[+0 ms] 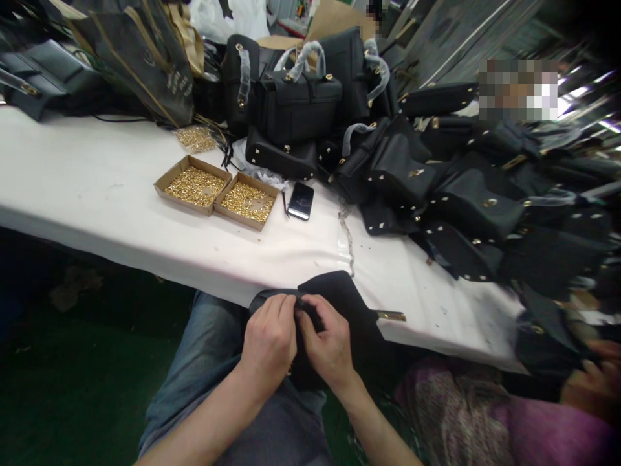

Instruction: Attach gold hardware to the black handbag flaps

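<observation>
A black handbag (339, 298) rests on my lap against the table's front edge, its flap reaching over the white cloth. My left hand (272, 333) is closed on its upper edge, fingers curled over the black material. Right beside it, my right hand (327, 336) pinches the same edge between thumb and fingers. Both sets of fingertips nearly meet at one small spot, and what lies between them is too small to make out. A gold metal strip (391, 316) sticks out from the bag's right side.
Two cardboard trays of small gold fittings (194, 184) (245, 200) and a phone (301, 200) lie ahead. Black handbags (301, 107) are heaped behind and to the right. A bag of gold pieces (195, 138) sits farther back. A co-worker's hands (594, 382) hold black material at right.
</observation>
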